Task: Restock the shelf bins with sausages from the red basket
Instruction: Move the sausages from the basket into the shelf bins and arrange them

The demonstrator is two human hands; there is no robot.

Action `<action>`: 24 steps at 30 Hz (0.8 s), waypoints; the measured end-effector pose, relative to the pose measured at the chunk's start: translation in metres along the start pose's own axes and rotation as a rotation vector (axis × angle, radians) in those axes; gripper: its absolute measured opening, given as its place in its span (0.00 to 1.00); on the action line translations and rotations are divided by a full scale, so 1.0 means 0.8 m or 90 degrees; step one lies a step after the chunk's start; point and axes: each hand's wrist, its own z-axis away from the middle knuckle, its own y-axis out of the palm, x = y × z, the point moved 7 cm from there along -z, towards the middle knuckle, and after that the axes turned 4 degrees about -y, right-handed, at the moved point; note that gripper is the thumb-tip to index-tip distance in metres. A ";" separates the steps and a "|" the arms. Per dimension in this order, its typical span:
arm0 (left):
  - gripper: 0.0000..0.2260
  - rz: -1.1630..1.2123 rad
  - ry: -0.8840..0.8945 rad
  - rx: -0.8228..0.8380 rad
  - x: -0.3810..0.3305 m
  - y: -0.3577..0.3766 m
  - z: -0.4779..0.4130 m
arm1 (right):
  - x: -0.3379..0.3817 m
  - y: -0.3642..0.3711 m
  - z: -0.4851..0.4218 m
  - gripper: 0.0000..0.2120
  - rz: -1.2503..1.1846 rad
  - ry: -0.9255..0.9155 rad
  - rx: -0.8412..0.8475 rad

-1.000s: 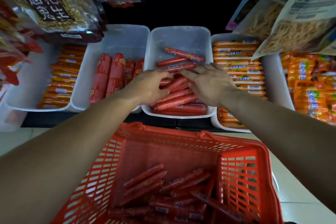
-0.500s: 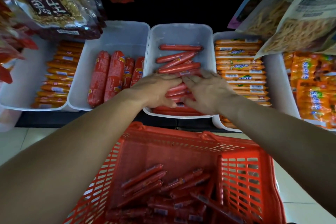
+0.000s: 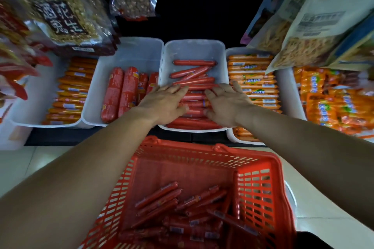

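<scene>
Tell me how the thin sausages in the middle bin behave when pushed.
The thin sausages are round and slim, so they will probably roll if pushed sideways. Their wrappers look glossy, so they may slide; several lie askew in the bin. All stay straight, even loose ones in the basket, so likely fairly stiff.

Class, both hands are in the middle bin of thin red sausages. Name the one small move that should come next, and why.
Probably slide the left hand and right hand forward to straighten the slanted sausages at the back of the middle bin. Both hands rest flat on the neat front rows, while those few lie askew.
</scene>
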 end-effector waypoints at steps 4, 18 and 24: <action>0.31 0.105 -0.048 -0.015 -0.005 -0.031 0.078 | 0.011 -0.049 0.057 0.30 0.014 -0.042 -0.004; 0.26 0.248 -0.182 0.125 -0.035 0.137 0.291 | 0.133 0.106 0.216 0.23 -0.145 -0.028 0.107; 0.32 0.262 -0.203 0.234 -0.026 0.242 0.300 | 0.145 0.241 0.220 0.24 -0.172 0.049 0.280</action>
